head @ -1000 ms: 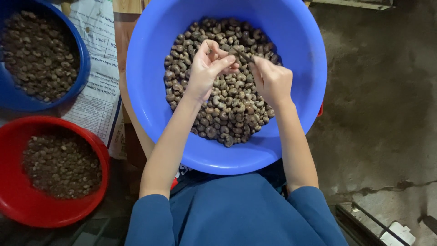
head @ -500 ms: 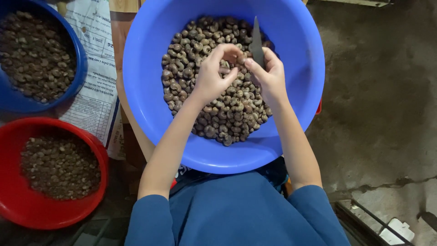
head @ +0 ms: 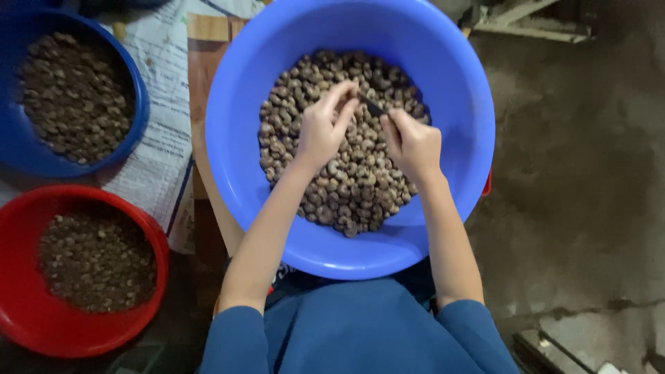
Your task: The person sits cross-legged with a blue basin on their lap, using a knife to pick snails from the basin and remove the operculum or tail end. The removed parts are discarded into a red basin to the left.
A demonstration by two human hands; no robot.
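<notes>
Dark and thin, a blade juts from the closed right hand, its tip just beside the left hand, whose fingers pinch one nut. Both hands hover over brown nuts heaped in the big blue basin. Left of it sit a smaller blue bowl far and a red bowl near, each holding darker bits.

The left hand hides whatever its fingertips pinch. The right hand covers most of a dark tool. The small blue bowl and red bowl are cut off at the left edge.
</notes>
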